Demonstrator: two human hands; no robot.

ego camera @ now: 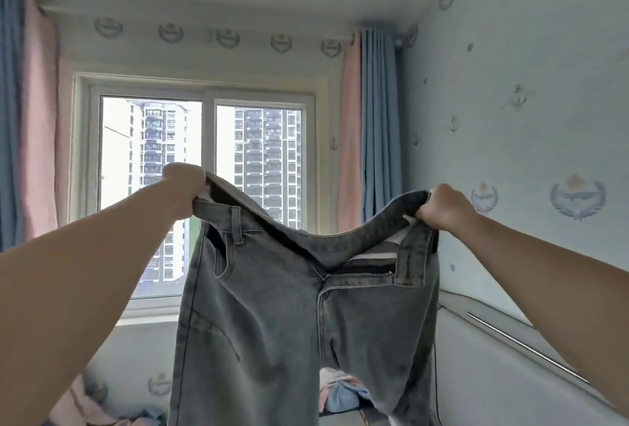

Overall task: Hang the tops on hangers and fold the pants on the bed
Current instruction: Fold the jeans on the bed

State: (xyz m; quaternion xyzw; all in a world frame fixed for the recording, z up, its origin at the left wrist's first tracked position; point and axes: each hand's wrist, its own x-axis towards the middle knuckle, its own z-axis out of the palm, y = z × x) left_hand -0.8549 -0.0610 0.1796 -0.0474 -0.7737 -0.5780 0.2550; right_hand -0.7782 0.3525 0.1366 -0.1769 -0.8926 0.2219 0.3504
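Both hands, left hand [183, 192] and right hand [442, 207], grip the grey jeans [289, 306] waistband, apart.

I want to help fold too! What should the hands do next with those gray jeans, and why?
Probably bring both hands together so the legs stack: the left hand and right hand grip the jeans at opposite waistband ends, held up in the air, spread wide and unfolded.

left forearm [85, 272]: bare all along its visible length, below-left of the window [208, 136] | left hand [183, 192]: bare, in front of the window's left pane | right forearm [544, 272]: bare all along, right of the window | right hand [442, 207]: bare, its back showing, right of the window
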